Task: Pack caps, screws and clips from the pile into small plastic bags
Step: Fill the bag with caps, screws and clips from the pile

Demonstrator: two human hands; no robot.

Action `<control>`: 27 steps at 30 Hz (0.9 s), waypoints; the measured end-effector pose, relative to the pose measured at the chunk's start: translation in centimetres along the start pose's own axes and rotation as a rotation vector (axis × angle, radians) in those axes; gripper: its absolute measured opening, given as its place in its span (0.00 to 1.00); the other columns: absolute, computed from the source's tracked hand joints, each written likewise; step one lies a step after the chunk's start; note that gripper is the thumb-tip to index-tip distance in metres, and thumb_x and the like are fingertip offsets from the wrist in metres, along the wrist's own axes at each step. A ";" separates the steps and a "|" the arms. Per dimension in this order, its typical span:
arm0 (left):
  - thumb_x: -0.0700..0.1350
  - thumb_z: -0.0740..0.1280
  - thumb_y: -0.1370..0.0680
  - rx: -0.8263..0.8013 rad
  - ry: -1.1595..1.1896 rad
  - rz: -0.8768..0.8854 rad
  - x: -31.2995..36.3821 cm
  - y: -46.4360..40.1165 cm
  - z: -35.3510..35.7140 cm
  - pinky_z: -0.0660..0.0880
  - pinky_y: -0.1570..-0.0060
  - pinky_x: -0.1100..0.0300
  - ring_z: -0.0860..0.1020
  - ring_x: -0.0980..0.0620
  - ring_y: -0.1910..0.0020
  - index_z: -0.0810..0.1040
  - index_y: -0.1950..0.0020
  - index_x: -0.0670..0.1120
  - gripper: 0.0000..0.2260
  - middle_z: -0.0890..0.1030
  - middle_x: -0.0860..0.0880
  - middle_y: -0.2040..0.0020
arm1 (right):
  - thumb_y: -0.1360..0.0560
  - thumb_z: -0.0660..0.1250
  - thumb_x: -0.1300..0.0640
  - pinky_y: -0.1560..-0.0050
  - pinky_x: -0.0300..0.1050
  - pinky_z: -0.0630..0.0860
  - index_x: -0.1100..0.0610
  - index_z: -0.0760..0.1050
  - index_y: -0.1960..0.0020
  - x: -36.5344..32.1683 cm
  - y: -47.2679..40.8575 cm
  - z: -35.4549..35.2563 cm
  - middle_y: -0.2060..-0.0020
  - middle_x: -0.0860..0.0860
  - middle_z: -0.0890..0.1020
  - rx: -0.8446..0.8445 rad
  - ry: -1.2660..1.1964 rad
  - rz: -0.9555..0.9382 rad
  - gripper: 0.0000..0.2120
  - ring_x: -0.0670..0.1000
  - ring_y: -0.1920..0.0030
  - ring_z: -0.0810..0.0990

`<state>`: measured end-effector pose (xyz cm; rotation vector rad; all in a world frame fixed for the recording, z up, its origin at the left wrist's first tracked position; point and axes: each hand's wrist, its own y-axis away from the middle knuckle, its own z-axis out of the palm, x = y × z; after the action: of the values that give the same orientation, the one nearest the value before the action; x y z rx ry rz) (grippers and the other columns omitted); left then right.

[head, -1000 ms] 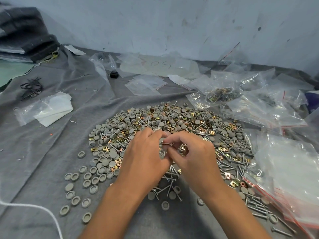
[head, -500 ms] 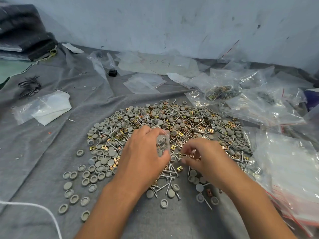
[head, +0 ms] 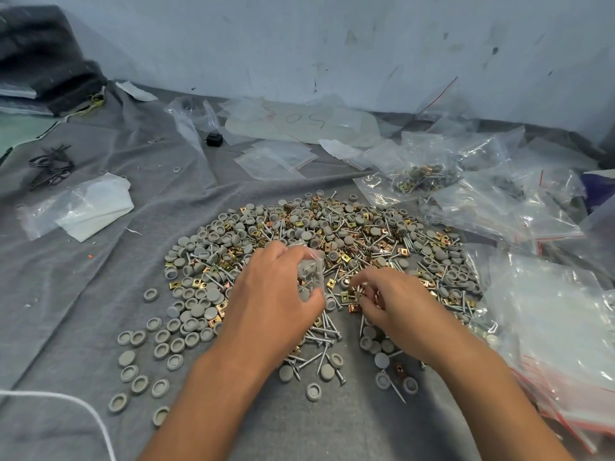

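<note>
Both bare forearms reach in from the near edge, angling toward each other. The left hand [head: 276, 301] is held back-up, its fingers curled and its thumb closing toward them, pinching a small clear bag [head: 311, 272]. Just to its right, the right hand [head: 396, 306] is lower, knuckles up, its fingertips [head: 361, 284] bent down and drawn together over the pile [head: 332, 241].

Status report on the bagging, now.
Left hand grips small plastic bag, some parts inside. Right hand pinching gold clips from the pile. Nothing in the way.
</note>
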<state>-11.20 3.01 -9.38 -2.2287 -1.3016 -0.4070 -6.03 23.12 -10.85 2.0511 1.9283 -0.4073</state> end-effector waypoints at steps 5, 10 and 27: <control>0.54 0.70 0.24 0.014 0.002 0.003 0.0 0.0 -0.1 0.62 0.59 0.66 0.67 0.62 0.56 0.74 0.36 0.60 0.17 0.66 0.63 0.56 | 0.21 0.67 0.51 0.51 0.45 0.79 0.47 0.78 0.43 -0.9 -0.1 0.9 0.52 0.42 0.76 0.007 0.126 -0.001 0.08 0.46 0.51 0.77; 0.54 0.70 0.24 0.008 -0.008 0.002 -0.1 0.0 0.0 0.63 0.58 0.65 0.67 0.61 0.55 0.74 0.36 0.60 0.17 0.67 0.63 0.55 | 0.19 0.63 0.46 0.59 0.43 0.76 0.43 0.77 0.44 -1.1 0.0 1.1 0.52 0.41 0.74 0.067 0.226 -0.020 0.07 0.47 0.50 0.77; 0.55 0.70 0.24 0.010 -0.007 -0.006 -0.2 -0.1 0.0 0.65 0.55 0.64 0.68 0.61 0.54 0.74 0.36 0.59 0.17 0.67 0.63 0.55 | 0.21 0.67 0.47 0.55 0.43 0.75 0.42 0.77 0.46 -1.0 -0.1 1.0 0.51 0.40 0.75 0.057 0.183 -0.100 0.04 0.46 0.46 0.75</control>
<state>-11.33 2.90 -9.41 -2.2198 -1.3114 -0.3948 -6.17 21.83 -11.37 2.0984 2.1557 -0.3100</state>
